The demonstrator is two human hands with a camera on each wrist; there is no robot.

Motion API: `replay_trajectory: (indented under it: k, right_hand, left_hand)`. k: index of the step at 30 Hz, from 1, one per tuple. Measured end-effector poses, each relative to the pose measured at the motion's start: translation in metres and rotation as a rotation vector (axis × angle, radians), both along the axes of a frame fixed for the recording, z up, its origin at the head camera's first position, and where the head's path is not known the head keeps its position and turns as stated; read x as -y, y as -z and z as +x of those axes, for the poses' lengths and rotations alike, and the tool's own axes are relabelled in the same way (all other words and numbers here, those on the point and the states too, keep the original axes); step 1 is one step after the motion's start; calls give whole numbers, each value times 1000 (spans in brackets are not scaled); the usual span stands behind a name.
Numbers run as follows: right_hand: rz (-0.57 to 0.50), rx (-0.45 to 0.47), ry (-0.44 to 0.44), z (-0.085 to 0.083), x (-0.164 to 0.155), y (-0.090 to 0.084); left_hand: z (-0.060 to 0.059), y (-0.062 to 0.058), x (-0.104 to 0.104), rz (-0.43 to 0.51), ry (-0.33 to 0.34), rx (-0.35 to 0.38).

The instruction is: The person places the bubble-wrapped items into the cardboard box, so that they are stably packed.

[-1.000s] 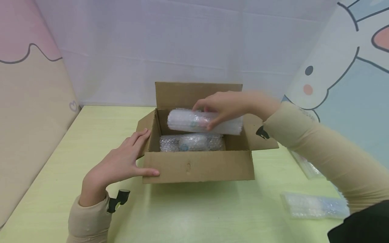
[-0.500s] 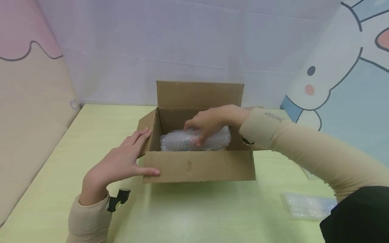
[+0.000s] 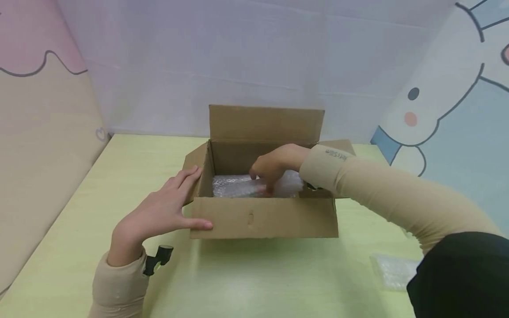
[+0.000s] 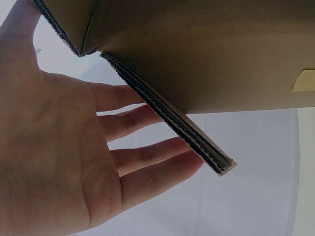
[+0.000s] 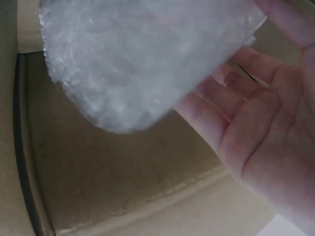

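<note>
An opened cardboard box [image 3: 264,218] stands on the table with its flaps folded outward. My right hand [image 3: 278,163] reaches down inside and grips a bubble-wrapped roll [image 3: 289,183], whose contents cannot be made out. In the right wrist view the roll's wrapped end [image 5: 128,64] lies between thumb and fingers, over the bare cardboard floor. Another bubble-wrapped bundle [image 3: 224,181] lies in the box, partly hidden beneath the held one. At the box's left corner my left hand [image 3: 159,214] rests spread, thumb on the front flap and straight fingers against the left side flap [image 4: 167,118].
A flat bubble-wrapped packet [image 3: 393,271] lies on the table [image 3: 246,278] at the right, partly covered by the dark sleeve. Behind the box hangs a pale cloth backdrop [image 3: 254,57]. Printed cartoon panels border both sides.
My right hand has lowered the bubble-wrapped roll from above the box's rear part down into it, toward the front, onto or beside the other bundle. The left hand keeps its place on the flaps.
</note>
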State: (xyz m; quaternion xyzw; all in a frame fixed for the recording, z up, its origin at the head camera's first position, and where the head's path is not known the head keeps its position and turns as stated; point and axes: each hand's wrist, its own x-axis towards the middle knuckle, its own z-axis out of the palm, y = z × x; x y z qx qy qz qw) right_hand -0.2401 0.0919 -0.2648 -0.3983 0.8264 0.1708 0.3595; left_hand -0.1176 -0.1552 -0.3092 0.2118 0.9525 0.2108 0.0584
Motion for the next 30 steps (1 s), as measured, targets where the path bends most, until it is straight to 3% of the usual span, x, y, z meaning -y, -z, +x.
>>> replay_trajectory:
  k: [8,20,30]
  right_hand:
    - [10,64,26,2,1,11]
    - [-24,71,73,3,3,1]
    - [-193,53,58,4,-16,-21]
  left_hand:
    - [1,-1,-1,1,0,-1]
    - [-1,-1,-1,-3,4,9]
    - [2,-1,2,9,-2,14]
